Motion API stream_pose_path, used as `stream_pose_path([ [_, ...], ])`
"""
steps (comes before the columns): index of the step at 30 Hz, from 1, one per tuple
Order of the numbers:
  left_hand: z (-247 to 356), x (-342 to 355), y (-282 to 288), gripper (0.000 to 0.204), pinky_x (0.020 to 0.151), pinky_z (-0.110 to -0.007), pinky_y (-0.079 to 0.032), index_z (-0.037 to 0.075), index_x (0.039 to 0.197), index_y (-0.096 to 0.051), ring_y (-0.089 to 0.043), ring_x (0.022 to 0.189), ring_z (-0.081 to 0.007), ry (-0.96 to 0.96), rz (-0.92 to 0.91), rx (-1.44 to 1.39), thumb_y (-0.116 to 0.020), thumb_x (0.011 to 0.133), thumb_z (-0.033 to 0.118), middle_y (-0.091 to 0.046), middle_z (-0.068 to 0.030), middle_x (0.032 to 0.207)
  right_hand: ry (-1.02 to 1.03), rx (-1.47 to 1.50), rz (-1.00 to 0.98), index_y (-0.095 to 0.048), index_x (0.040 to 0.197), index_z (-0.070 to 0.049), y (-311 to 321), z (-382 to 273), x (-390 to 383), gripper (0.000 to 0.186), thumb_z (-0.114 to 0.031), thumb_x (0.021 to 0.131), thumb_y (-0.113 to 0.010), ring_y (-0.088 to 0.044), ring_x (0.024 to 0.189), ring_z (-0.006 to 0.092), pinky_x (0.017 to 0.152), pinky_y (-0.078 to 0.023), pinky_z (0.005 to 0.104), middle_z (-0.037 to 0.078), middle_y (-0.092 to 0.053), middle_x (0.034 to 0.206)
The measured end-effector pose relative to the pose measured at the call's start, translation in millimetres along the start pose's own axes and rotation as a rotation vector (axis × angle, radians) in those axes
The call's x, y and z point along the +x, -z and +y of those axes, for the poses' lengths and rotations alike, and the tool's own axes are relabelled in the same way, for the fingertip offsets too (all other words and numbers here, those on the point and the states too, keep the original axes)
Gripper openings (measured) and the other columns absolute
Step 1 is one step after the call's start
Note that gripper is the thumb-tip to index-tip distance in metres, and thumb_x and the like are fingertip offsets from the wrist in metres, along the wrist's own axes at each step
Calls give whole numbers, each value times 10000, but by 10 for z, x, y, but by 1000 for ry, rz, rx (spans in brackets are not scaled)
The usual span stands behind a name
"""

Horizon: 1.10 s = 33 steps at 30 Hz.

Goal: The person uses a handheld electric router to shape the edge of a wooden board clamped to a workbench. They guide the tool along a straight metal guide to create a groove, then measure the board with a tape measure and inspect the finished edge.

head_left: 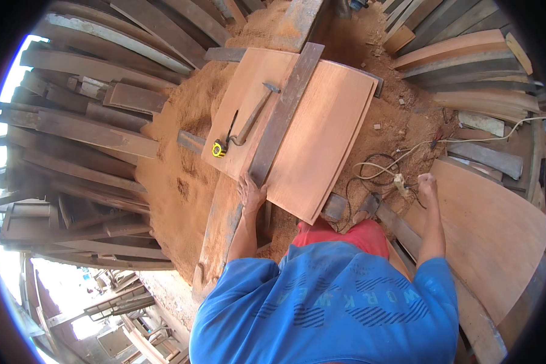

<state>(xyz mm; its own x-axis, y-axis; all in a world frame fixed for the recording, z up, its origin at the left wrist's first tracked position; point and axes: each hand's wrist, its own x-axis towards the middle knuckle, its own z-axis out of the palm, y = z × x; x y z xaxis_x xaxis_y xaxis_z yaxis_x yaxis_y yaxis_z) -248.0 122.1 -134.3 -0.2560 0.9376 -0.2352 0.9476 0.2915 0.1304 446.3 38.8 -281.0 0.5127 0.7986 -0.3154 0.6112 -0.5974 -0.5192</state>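
Observation:
My left hand lies at the near edge of a reddish-brown wooden panel, against the lower end of a long dark board. Its fingers are stretched out and spread. On the panel left of that board rest a hammer and a yellow-and-black tape measure. To the right, my right hand is closed like a fist above a second curved panel. Beside it are a pale socket block and a dark cord. Whatever the closed fingers hold is hidden.
Sawdust covers the ground around the panel. Stacked planks line the left side, and curved timber pieces fill the upper right. A pale cable runs in from the right. A long beam passes under the panel.

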Motion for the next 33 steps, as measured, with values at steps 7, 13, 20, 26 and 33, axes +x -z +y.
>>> stream_pose_path([
  [7,-401,193,43,973,1132,-578,-403,-31,1582,-353,-438,1342,-531,-288,13,-44,-832,844,384,-454,-356,1465,-326,503,-156,-715,901,-60,-781,-891,-1534,139,-58,842,-589,-641,595,159,506,-488,313,46,-679,749],
  [13,-318,337,281,1031,1029,-569,-480,-69,1533,-355,-511,1237,-492,-409,-46,-104,-860,788,434,-529,-346,1304,-642,542,-259,-720,866,-69,-1480,-985,-3105,150,-182,909,-631,-640,587,179,482,-444,335,66,-687,727],
  [20,-421,583,304,1077,1004,-553,-505,-105,1498,-356,-554,1208,-499,-521,-121,-61,-845,758,505,-545,-330,1293,-708,495,-109,-722,942,-34,-1728,-1179,-3901,205,-205,952,-610,-673,641,184,488,-462,320,79,-713,788],
  [26,-393,649,341,1100,1031,-552,-496,-142,1497,-352,-559,1232,-536,-543,-183,-12,-807,776,553,-522,-378,1361,-692,657,51,-712,1090,-6,-1983,-1472,-4361,231,-166,975,-592,-669,665,158,499,-477,304,77,-706,813],
  [33,-408,851,222,1171,1050,-535,-497,-166,1519,-267,-586,1242,-532,-685,-282,151,-747,822,642,-490,-423,1426,-889,787,140,-704,1075,-35,-2573,-1404,-5520,200,-179,995,-590,-607,603,127,452,-424,297,39,-653,787],
])
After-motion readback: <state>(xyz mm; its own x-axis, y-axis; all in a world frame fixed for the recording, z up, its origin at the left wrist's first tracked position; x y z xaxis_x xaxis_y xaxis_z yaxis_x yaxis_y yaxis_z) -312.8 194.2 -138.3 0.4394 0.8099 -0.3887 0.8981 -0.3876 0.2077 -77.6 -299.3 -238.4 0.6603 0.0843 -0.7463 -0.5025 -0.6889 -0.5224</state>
